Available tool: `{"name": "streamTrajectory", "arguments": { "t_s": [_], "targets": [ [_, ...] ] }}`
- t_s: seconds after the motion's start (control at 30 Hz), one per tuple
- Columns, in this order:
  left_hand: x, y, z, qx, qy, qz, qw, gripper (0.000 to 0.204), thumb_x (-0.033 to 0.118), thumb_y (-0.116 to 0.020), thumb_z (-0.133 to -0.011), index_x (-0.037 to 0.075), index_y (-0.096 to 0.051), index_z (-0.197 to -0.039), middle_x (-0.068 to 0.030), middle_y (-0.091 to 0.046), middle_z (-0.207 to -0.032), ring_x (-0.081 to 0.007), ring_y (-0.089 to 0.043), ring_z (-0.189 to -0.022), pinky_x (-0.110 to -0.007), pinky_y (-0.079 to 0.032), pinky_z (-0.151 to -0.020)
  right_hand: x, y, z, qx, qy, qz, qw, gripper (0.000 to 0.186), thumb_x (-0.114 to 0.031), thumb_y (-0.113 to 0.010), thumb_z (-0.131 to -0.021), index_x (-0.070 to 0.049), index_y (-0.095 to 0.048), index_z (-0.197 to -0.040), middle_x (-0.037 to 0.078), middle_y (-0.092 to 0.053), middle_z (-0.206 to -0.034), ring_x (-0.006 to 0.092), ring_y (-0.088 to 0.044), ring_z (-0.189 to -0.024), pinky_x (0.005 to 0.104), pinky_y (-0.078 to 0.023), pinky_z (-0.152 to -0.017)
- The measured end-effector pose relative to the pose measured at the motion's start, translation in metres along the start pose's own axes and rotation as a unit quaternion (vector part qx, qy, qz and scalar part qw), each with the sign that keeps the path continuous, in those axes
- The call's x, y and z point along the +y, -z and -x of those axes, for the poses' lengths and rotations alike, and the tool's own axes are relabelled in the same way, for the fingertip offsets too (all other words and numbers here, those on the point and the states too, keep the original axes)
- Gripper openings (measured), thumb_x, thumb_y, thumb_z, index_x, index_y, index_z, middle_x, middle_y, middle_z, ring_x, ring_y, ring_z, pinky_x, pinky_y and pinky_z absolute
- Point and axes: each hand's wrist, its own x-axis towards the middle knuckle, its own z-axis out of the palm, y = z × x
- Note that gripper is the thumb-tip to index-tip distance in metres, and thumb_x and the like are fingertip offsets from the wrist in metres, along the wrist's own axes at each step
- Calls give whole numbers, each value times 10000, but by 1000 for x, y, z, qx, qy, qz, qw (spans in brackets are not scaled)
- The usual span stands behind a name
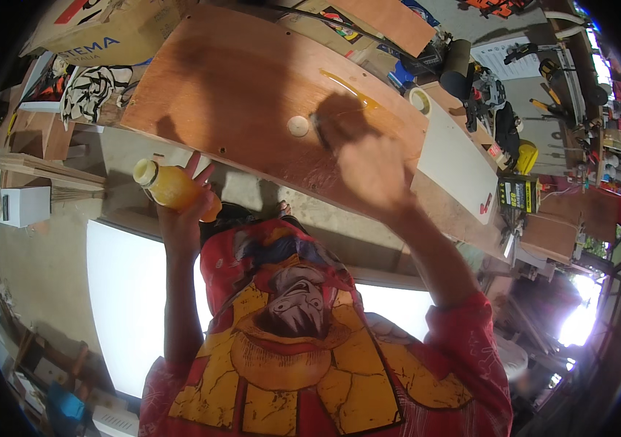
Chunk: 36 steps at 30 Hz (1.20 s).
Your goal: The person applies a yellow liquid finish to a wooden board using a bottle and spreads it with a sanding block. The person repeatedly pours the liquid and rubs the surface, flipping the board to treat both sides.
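One yellow bottle is gripped in the left hand. A brush is pinched by the blurred right hand on the plywood board, beside a glue streak.

— What sort of place am I looking down on?

— A woodworking shop, from what I see. A big plywood sheet lies across the worktop, with a streak of yellow glue on it.

— Anything else?

— Power tools and hand tools crowd the far right bench, a white board lies just right of the plywood, and timber offcuts are stacked on the left over a bare concrete floor.
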Motion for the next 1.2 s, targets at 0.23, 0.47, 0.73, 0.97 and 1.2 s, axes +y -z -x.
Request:
{"name": "streamTrajectory", "arguments": {
  "t_s": [0.23,0.47,0.73,0.97,1.2],
  "targets": [
    [-4,-17,15,-12,-15,-4,1000,539,-102,-626,-829,11,-456,-1328,-200,-363,-1590,-337,-517,-1354,-379,-469,-1013,48,-13,1,99,16,-61,993,192,-108,-561,-867,-19,-731,-876,223,-685,-712,386,-706,-684,477,-571,-668],
    [-13,-27,21,-36,-32,-13,999,619,-51,-645,-824,20,-419,-1395,-168,-282,-1637,-393,-478,-1385,-469,-443,-1061,-9,-25,-26,92,17,-97,991,155,-72,-607,-835,16,-734,-847,270,-696,-813,417,-711,-769,514,-562,-738],
    [-19,-29,23,-16,-44,8,999,526,-122,-624,-821,-20,-494,-1320,-147,-267,-1649,-299,-502,-1365,-323,-497,-966,50,25,-66,113,103,-202,967,256,-172,-669,-872,-23,-715,-1075,244,-695,-875,395,-685,-806,473,-547,-763],
    [-28,-30,23,-11,-31,22,999,463,-130,-612,-838,33,-497,-1257,-128,-404,-1558,-362,-525,-1345,-381,-506,-954,15,-17,-8,168,136,-169,962,294,-106,-622,-852,-167,-753,-1108,158,-717,-1030,358,-705,-855,453,-582,-753],
    [-28,-31,24,-18,-49,-5,999,445,-107,-616,-826,26,-504,-1236,-129,-404,-1556,-373,-537,-1330,-386,-506,-954,52,1,-3,188,132,-169,958,210,-46,-591,-843,-23,-741,-989,214,-712,-831,373,-714,-756,467,-577,-698]
  ]
}}
